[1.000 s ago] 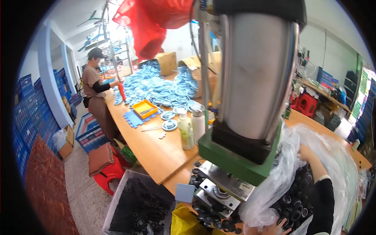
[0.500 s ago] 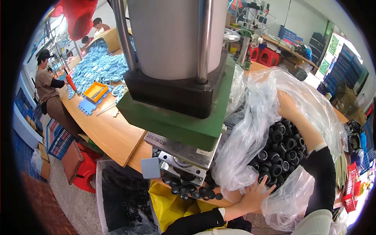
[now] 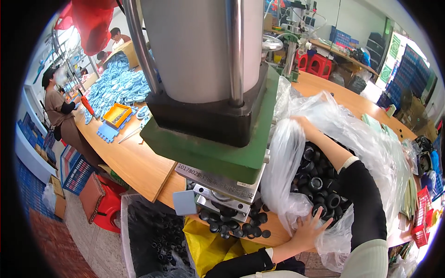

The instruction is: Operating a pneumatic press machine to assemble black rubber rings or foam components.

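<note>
A large clear plastic bag [image 3: 280,162] lies spread on the table, full of black round ring-like caps [image 3: 320,180]. My right hand [image 3: 302,124] reaches across the bag and grips a gathered fold of its far left side; the fingertips are partly hidden by the plastic. At the bag's near edge, my left hand [image 3: 303,234] lies with fingers spread, against the plastic and close to the caps. Left of the bag stands a press [image 3: 204,116] with a grey cylinder, green head and metal die block [image 3: 222,199]. Loose black pieces [image 3: 232,224] lie beneath the die.
Below the table edge are a lined bin [image 3: 153,227] with black pieces and a yellow sack [image 3: 208,236]. A heap of light blue parts [image 3: 118,81] and an orange tray [image 3: 117,114] lie at the far left, near a co-worker [image 3: 60,106]. Red stools [image 3: 319,65] stand behind.
My right hand has moved left toward the press, drawing the bag's plastic with it. My left hand stays at the near edge, fingers spread. The view has shifted slightly.
</note>
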Demonstrator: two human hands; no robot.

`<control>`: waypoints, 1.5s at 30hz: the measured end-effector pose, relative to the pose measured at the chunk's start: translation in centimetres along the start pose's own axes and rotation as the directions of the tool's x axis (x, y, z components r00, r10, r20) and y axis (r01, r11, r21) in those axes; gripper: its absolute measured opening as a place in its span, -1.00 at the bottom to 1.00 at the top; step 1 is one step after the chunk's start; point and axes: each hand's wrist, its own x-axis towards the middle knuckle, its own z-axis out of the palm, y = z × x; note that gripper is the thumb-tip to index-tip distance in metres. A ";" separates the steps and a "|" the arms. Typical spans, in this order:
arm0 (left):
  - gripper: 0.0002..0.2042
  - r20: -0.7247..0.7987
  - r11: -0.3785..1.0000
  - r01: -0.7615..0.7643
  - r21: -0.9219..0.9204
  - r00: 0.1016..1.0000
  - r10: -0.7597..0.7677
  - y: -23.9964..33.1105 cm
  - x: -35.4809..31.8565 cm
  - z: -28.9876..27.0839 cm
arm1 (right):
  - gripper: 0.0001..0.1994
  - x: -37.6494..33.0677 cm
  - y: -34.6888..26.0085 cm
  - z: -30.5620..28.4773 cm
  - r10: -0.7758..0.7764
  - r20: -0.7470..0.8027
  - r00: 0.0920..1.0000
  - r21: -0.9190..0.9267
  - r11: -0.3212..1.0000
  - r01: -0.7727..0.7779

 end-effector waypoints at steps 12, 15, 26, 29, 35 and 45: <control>-0.33 -0.259 0.984 -0.118 -0.134 0.963 0.080 0.7 1.4 -1.3 | -0.76 -25.4 22.4 -10.7 0.438 -0.560 0.703 0.704 0.699 0.126; -0.36 -0.301 0.901 -0.031 -0.433 0.947 -0.112 0.0 1.5 -1.6 | -0.71 -36.8 19.7 -2.6 0.439 -0.487 0.755 0.724 0.687 0.067; -0.28 -0.349 0.919 -0.103 -0.380 0.936 -0.040 -1.6 -0.5 1.4 | -0.54 -19.9 3.2 -10.9 0.426 -0.460 0.779 0.229 0.905 -0.360; -0.28 -0.327 0.945 -0.040 -0.325 0.942 -0.073 -1.6 -0.3 1.4 | -0.53 -17.3 2.7 -9.4 0.386 -0.426 0.818 0.205 0.922 -0.328; -0.29 -0.306 0.953 -0.001 -0.304 0.947 -0.096 0.2 0.0 2.2 | -0.47 -19.4 -0.8 -6.6 0.318 -0.336 0.886 0.009 0.942 -0.335; -0.29 -0.235 0.978 0.077 -0.194 0.964 -0.123 -0.1 -0.6 1.3 | -0.37 -16.5 6.0 -10.8 0.223 -0.200 0.954 -0.247 0.931 -0.269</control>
